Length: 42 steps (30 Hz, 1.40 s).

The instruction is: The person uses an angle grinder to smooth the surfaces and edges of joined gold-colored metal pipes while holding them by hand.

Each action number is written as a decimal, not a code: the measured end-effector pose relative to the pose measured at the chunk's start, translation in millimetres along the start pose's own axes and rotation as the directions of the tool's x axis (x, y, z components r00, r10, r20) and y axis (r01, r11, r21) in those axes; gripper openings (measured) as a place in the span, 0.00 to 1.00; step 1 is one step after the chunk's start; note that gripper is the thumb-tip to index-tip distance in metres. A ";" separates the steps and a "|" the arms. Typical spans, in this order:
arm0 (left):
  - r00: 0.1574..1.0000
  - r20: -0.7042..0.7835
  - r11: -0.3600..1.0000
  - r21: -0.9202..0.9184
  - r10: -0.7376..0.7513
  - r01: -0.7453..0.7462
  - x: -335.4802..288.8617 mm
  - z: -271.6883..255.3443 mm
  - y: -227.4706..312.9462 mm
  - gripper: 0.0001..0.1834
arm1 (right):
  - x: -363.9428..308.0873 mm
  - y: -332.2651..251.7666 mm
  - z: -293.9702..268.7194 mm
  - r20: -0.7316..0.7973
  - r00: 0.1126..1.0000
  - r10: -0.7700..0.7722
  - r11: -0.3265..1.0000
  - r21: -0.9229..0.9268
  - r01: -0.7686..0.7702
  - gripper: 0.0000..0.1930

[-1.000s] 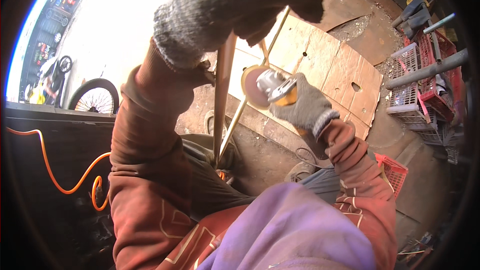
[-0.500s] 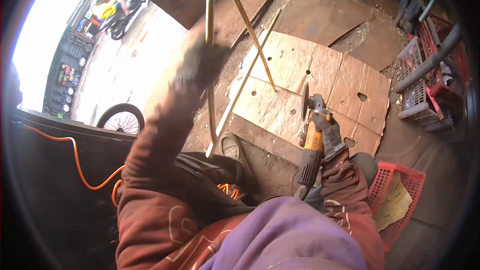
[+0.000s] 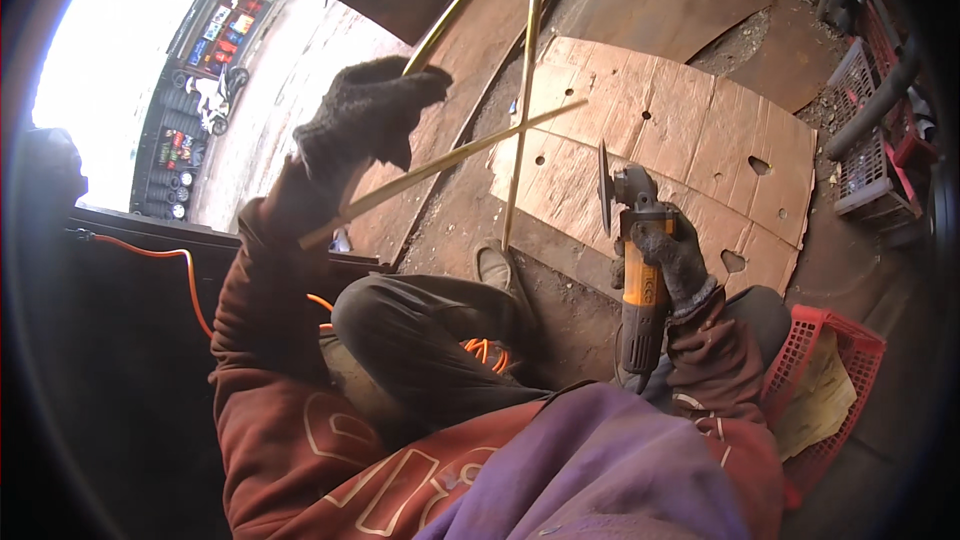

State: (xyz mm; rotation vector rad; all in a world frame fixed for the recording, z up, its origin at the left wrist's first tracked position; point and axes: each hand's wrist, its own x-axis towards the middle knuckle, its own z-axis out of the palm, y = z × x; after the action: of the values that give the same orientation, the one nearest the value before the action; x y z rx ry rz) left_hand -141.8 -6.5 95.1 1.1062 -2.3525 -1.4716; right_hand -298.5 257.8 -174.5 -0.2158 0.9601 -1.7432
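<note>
My left hand [image 3: 365, 125], in a dark knit glove, is raised at upper left and grips a long brass-coloured metal rod [image 3: 450, 165] that slants up to the right. A second long rod [image 3: 522, 100] stands nearly upright, crossing the first, its lower end near my shoe [image 3: 495, 265]. My right hand [image 3: 670, 255], also gloved, holds a yellow and grey angle grinder [image 3: 640, 260] upright, its disc [image 3: 603, 185] facing left, apart from the rods. A third thin rod [image 3: 455, 10] curves away behind my left hand.
Cardboard sheets [image 3: 700, 140] with holes cover the dirt floor ahead. An orange cable [image 3: 180, 270] runs along the left and under my bent knee [image 3: 400, 330]. A red plastic basket [image 3: 830, 390] sits at the right; crates [image 3: 865, 140] and pipes stand at the far right.
My left hand swung down and left with the rod, which now slants instead of standing upright. The right hand kept the grinder lowered beside my leg, disc turned left.
</note>
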 end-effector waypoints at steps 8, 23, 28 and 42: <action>0.982 0.085 0.974 -0.167 0.167 -0.151 20.7 -27.1 -22.8 0.23 | -4.2 -1.4 10.9 0.138 0.982 0.127 0.991 -0.046 -0.122 0.16; 0.812 -0.577 0.699 -0.545 0.087 -0.462 16.4 -26.2 -54.4 0.44 | 0.5 10.3 7.5 0.119 0.985 0.123 0.991 -0.068 -0.116 0.19; 0.744 -0.611 0.805 -0.280 0.271 -0.524 21.8 -18.2 -56.5 0.33 | 16.3 22.3 42.1 0.130 0.989 0.064 0.994 -0.094 -0.052 0.23; 0.810 -0.512 0.720 -0.443 0.287 -0.535 -14.8 -1.9 -75.5 0.31 | 53.4 75.3 127.1 0.084 0.995 -0.047 0.998 0.035 0.044 0.27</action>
State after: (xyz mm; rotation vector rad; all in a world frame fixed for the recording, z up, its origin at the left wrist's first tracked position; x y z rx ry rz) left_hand -92.3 -16.6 37.1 0.5784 -1.5576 -1.4382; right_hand -193.5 141.9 -159.1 -0.2900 0.8706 -1.7756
